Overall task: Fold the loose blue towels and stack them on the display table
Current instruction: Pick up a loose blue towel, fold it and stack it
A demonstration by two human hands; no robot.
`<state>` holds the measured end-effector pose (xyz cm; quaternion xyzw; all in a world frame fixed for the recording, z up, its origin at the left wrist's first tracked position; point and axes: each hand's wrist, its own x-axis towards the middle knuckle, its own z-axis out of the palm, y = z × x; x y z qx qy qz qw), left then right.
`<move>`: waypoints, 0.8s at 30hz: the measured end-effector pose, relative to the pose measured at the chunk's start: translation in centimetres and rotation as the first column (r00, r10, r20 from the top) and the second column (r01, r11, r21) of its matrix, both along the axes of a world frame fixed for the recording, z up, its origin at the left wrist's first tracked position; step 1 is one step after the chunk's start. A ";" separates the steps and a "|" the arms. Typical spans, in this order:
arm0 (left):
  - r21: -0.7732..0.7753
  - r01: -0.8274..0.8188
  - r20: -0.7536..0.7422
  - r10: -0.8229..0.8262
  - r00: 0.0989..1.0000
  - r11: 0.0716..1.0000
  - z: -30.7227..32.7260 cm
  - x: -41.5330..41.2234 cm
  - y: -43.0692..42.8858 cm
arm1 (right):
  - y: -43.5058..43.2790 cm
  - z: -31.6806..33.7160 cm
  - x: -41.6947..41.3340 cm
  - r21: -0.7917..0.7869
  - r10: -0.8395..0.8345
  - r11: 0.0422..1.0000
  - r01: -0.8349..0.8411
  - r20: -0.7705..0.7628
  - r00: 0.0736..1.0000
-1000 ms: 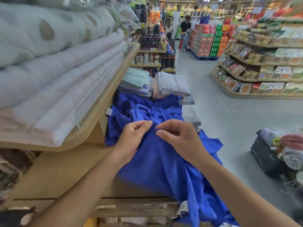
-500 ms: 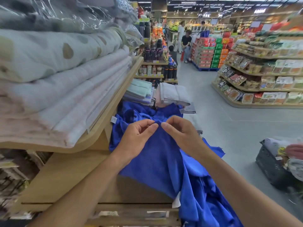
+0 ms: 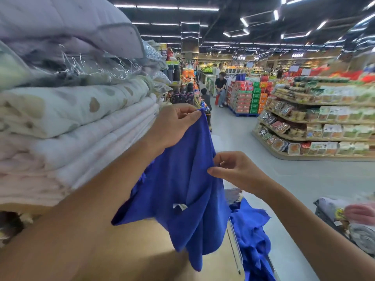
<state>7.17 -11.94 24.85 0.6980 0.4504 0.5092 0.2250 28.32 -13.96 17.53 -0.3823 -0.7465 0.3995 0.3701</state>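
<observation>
A blue towel (image 3: 182, 179) hangs in the air in front of me, crumpled, with a small white tag near its middle. My left hand (image 3: 172, 126) pinches its top corner, raised high. My right hand (image 3: 233, 171) pinches the towel's right edge lower down. More loose blue towels (image 3: 251, 236) lie in a heap at the right edge of the wooden display table (image 3: 152, 250) below, partly hidden by the lifted towel.
Stacked quilts and bedding (image 3: 71, 128) fill the shelf close on my left. A dark basket of rolled towels (image 3: 349, 222) stands on the floor at right. Snack shelves (image 3: 316, 126) line the aisle, and people (image 3: 220, 88) stand far down it.
Both hands have lifted one blue towel off the heap. The left hand rose high with a corner; the right hand moved apart along the edge. My view tilted upward.
</observation>
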 end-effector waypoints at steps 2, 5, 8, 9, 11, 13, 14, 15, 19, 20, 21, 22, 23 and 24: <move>0.021 0.004 -0.026 -0.003 1.000 1.000 2.1 0.2 0.2 | 0.2 0.7 -0.2 0.010 -0.007 1.000 0.006 0.054 0.999; 0.061 -0.002 -0.042 0.004 0.999 0.998 5.1 0.4 0.0 | -0.1 1.7 -0.5 0.107 -0.104 0.990 0.090 0.137 0.985; 0.068 -0.014 -0.038 0.017 0.999 0.998 6.7 0.1 0.6 | 0.0 1.6 -0.3 0.190 -0.215 0.966 0.173 0.232 0.949; 0.062 -0.023 -0.033 0.026 0.999 0.998 7.1 -0.2 0.8 | 0.2 1.5 -0.1 0.215 -0.243 0.958 0.187 0.274 0.931; 0.056 -0.040 -0.008 0.041 0.999 0.998 7.7 -0.8 1.3 | 0.4 1.2 0.3 0.246 -0.292 0.945 0.213 0.354 0.889; 0.066 -0.043 0.040 0.041 0.998 0.997 8.4 -1.6 1.6 | 0.6 1.0 0.8 0.254 -0.334 0.936 0.243 0.427 0.840; 0.072 -0.049 0.065 0.045 0.997 0.996 8.7 -1.9 1.8 | 0.6 0.9 1.2 0.252 -0.350 0.933 0.259 0.459 0.817; 0.075 -0.059 0.087 0.053 0.995 0.995 8.9 -2.2 1.9 | 0.7 0.7 1.7 0.253 -0.365 0.928 0.272 0.483 0.796; 0.090 -0.090 0.170 0.074 0.983 0.992 9.5 -2.7 2.2 | 1.1 0.1 4.8 0.245 -0.437 0.899 0.363 0.464 0.771; 0.089 -0.088 0.193 0.069 0.979 0.992 9.5 -2.8 2.2 | 1.3 -0.1 5.6 0.231 -0.445 0.896 0.380 0.424 0.789; 0.089 -0.083 0.208 0.063 0.976 0.992 9.4 -2.9 2.1 | 1.5 -0.3 6.4 0.217 -0.441 0.897 0.386 0.370 0.817; 0.091 -0.083 0.217 0.061 0.974 0.992 9.3 -3.0 2.0 | 1.6 -0.4 7.1 0.207 -0.428 0.902 0.380 0.307 0.850; 0.094 -0.087 0.226 0.064 0.972 0.992 9.2 -3.1 1.9 | 1.6 -0.5 7.8 0.196 -0.406 0.910 0.366 0.234 0.883; 0.098 -0.094 0.236 0.069 0.969 0.991 8.9 -3.2 1.7 | 1.6 -0.5 8.4 0.179 -0.393 0.913 0.366 0.151 0.907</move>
